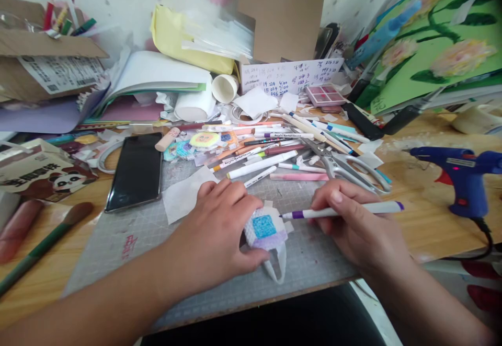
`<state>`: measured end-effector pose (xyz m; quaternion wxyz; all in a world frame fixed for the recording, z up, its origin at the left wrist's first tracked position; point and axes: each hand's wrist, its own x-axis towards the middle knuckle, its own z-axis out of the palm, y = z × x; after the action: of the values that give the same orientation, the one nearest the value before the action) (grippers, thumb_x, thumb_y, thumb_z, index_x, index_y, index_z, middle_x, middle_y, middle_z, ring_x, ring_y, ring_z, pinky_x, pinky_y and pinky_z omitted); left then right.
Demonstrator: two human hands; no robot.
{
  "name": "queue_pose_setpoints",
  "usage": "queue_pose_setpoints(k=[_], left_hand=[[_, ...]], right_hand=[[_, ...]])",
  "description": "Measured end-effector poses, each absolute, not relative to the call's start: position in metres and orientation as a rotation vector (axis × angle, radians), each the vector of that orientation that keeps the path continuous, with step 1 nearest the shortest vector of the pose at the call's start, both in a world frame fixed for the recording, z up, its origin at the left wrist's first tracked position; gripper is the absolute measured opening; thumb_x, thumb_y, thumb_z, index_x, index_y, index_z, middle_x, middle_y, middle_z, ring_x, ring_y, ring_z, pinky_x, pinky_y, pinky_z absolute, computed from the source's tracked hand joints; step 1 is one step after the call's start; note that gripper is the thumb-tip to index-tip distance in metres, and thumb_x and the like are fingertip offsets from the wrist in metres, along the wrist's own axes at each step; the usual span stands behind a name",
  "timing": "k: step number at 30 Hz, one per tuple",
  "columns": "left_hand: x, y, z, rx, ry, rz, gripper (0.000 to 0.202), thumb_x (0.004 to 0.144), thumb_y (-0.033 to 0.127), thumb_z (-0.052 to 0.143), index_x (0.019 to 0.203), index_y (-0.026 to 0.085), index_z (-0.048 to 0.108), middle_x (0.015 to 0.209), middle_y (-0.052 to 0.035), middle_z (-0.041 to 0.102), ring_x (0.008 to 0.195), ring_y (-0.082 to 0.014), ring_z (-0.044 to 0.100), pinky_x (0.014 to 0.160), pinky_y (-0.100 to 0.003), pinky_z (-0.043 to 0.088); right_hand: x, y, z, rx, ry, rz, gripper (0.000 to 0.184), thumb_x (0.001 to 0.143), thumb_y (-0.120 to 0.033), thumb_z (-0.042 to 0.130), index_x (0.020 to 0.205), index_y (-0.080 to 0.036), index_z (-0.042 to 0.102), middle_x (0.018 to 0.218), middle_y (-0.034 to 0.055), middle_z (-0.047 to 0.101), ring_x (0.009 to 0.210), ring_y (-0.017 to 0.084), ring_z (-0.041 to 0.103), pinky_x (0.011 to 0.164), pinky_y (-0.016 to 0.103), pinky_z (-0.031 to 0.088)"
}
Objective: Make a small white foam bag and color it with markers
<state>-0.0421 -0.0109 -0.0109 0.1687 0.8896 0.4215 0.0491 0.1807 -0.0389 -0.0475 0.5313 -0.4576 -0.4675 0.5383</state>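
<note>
My left hand (217, 228) rests on the grey cutting mat (157, 262) and pinches a small white craft piece (265, 229) with a blue square in its middle and a purple lower edge. My right hand (353, 220) grips a white marker with purple bands (345, 210), held almost level. Its tip touches the right edge of the craft piece. Both hands are closed on what they hold.
A black phone (136, 171) lies at the mat's left. Several markers (266, 159) and scissors (345, 167) crowd the mat's far side. A blue glue gun (463, 176) stands on the right. A panda box (43, 171) and brush (43, 244) lie left.
</note>
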Motion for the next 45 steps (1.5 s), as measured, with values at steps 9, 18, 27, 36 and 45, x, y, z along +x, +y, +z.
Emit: queue_pose_setpoints(k=[9, 18, 27, 36, 45], left_hand=[[-0.046, -0.007, -0.009, 2.512, 1.199, 0.158, 0.043, 0.065, 0.037, 0.072, 0.105, 0.022, 0.062, 0.096, -0.0056, 0.056, 0.099, -0.0307, 0.050, 0.089, -0.049, 0.033], [-0.046, -0.006, -0.010, 2.482, 1.183, 0.154, 0.040, 0.067, 0.034, 0.070, 0.104, 0.022, 0.063, 0.095, -0.0063, 0.057, 0.099, -0.0305, 0.050, 0.089, -0.050, 0.034], [-0.047, -0.004, -0.012, 2.473, 1.169, 0.170, 0.043, 0.065, 0.036, 0.072, 0.105, 0.021, 0.063, 0.095, -0.0058, 0.058, 0.097, -0.0303, 0.051, 0.089, -0.049, 0.034], [-0.047, -0.005, -0.012, 2.478, 1.164, 0.160, 0.043, 0.065, 0.035, 0.073, 0.104, 0.021, 0.063, 0.094, -0.0053, 0.058, 0.097, -0.0296, 0.052, 0.089, -0.048, 0.033], [-0.046, -0.003, -0.011, 2.459, 1.155, 0.109, 0.042, 0.068, 0.035, 0.071, 0.106, 0.020, 0.062, 0.096, -0.0063, 0.057, 0.099, -0.0296, 0.050, 0.090, -0.048, 0.033]], right_hand=[[0.180, -0.049, -0.046, -1.252, -1.376, 1.258, 0.017, 0.084, -0.032, 0.065, 0.074, -0.021, 0.057, 0.064, -0.0022, 0.054, 0.058, 0.012, 0.045, 0.052, 0.024, 0.034], [0.183, -0.049, -0.047, -1.259, -1.414, 1.290, 0.020, 0.084, -0.036, 0.064, 0.072, -0.022, 0.057, 0.063, -0.0020, 0.054, 0.059, 0.013, 0.045, 0.052, 0.024, 0.034], [0.184, -0.048, -0.044, -1.248, -1.426, 1.325, 0.021, 0.086, -0.035, 0.062, 0.071, -0.022, 0.057, 0.063, -0.0018, 0.055, 0.060, 0.013, 0.046, 0.054, 0.025, 0.035], [0.183, -0.048, -0.046, -1.233, -1.402, 1.332, 0.023, 0.085, -0.034, 0.062, 0.067, -0.021, 0.056, 0.060, -0.0014, 0.055, 0.057, 0.013, 0.045, 0.051, 0.026, 0.033], [0.185, -0.048, -0.050, -1.141, -1.334, 1.404, 0.021, 0.086, -0.033, 0.062, 0.069, -0.022, 0.058, 0.060, -0.0029, 0.056, 0.058, 0.013, 0.045, 0.053, 0.027, 0.032]])
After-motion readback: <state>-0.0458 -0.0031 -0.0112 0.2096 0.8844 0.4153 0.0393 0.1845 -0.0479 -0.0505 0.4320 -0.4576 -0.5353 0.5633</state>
